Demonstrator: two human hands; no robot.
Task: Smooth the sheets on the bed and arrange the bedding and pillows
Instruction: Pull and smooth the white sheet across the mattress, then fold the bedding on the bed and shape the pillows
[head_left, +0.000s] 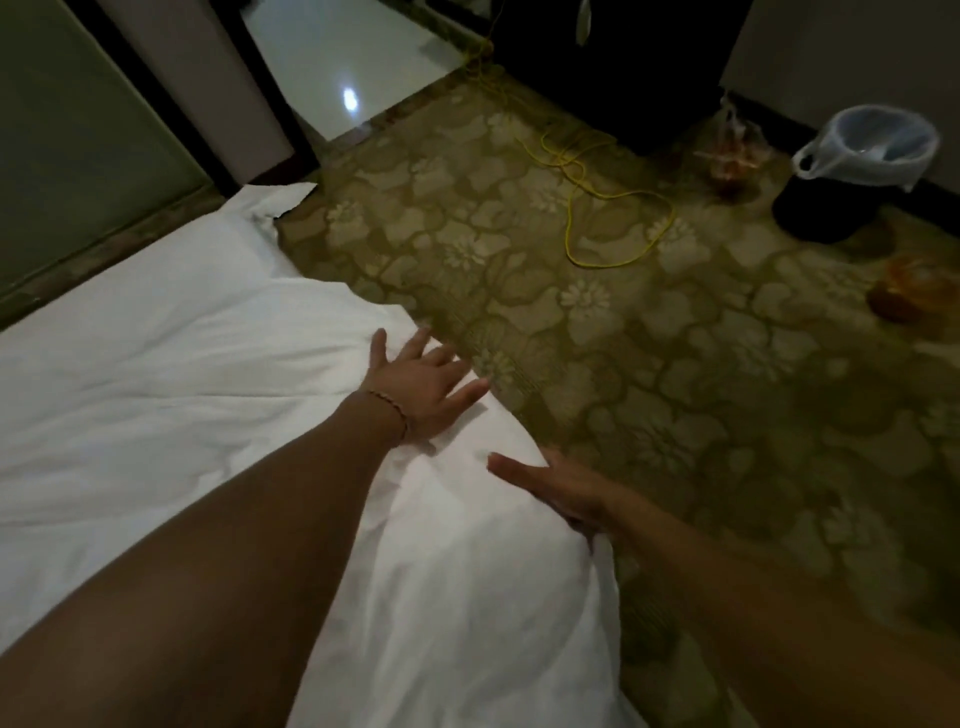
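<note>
The white sheet (171, 374) covers the bed on the left and lower part of the view, and its edge runs in a diagonal line beside the carpet (649, 364). The cloth is plain white with soft creases and shallow folds, most of them near the edge, and one corner at the far end is turned up a little. The left hand (421, 387) lies flat on the sheet close to its edge, fingers straight and spread, holding nothing (a thin bracelet (389, 408) is on the wrist). The right hand (558, 491) is at the edge of the sheet nearer to the camera, fingers straight and together, pressing on the cloth where it falls over the side; it grips nothing that I can see. On the flowered carpet lie a yellow cord (597, 208) and a bin with a plastic bag (867, 156)
</note>
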